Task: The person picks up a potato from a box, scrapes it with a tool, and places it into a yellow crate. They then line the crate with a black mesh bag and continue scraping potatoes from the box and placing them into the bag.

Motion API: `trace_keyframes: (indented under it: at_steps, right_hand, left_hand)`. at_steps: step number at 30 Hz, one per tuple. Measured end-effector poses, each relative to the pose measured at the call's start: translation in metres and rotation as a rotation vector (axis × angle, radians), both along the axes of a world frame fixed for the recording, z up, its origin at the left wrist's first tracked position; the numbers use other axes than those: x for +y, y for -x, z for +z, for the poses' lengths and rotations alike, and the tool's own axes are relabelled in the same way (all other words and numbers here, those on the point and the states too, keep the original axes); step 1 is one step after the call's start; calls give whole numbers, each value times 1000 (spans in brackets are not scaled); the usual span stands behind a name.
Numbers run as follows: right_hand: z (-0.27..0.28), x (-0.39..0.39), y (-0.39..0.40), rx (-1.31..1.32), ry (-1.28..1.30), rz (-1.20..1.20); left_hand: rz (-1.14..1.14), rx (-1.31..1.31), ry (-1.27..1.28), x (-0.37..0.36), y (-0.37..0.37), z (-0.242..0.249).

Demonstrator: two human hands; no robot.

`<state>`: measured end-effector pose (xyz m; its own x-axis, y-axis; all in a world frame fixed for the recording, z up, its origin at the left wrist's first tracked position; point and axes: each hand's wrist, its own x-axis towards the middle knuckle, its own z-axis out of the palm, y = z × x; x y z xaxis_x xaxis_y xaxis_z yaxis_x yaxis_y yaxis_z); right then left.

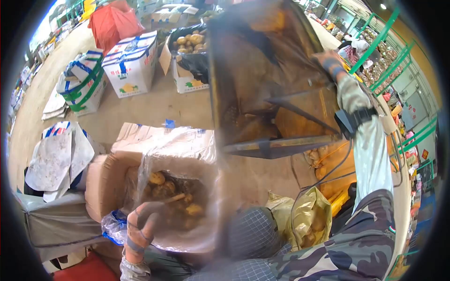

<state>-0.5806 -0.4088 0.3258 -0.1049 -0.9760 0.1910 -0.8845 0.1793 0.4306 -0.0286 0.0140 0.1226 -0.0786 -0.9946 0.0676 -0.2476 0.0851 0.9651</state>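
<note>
Gloved left hand (140,225) grips the plastic liner (187,154) at near rim of a cardboard box (105,180) w/ potatoes (171,194) inside. Right hand (330,63), fingers clenched on far edge of a metal scoop (267,84), holds it tilted above the box. Sealed white cartons (131,63) sit beyond the box.
</note>
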Motion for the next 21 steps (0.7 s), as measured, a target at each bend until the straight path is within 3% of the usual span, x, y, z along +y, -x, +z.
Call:
trace_keyframes:
  at_steps: [1,3,5,8,10,12,14,16,17,18,19,21]
  right_hand:
    - [-24,-12,45,183,-130,113]
    - [-95,-15,112,-196,87,-11]
    - [-161,-11,148,-334,-55,-14]
    - [-249,24,141,-815,-147,-128]
    - [-339,12,169,-580,-19,-213]
    - [-444,-5,215,-314,-260,-194]
    - [-452,42,192,-424,-178,-366]
    - [-475,50,200,-298,-170,-462]
    - [-530,34,259,-307,37,-266]
    - [-481,34,219,-444,-169,-365]
    - [-433,44,157,-300,-153,-381]
    - [-426,46,125,-381,160,180]
  left_hand:
    - [14,42,-99,-7,7,1]
    - [51,83,-225,-20,14,-6]
    - [50,18,-222,-33,9,-25]
    - [203,-30,-297,-30,3,-32]
    - [313,96,-359,-26,-12,-51]
    - [379,39,-364,-23,-31,-63]
    - [391,-2,-459,-26,-43,-78]
    - [352,-90,-545,-33,-50,-92]
    - [228,-331,-561,-35,-57,-107]
    - [150,-536,-617,-39,-55,-122]
    - [63,-741,-661,-47,-48,-135]
    - [-124,-1091,-688,-60,-35,-167]
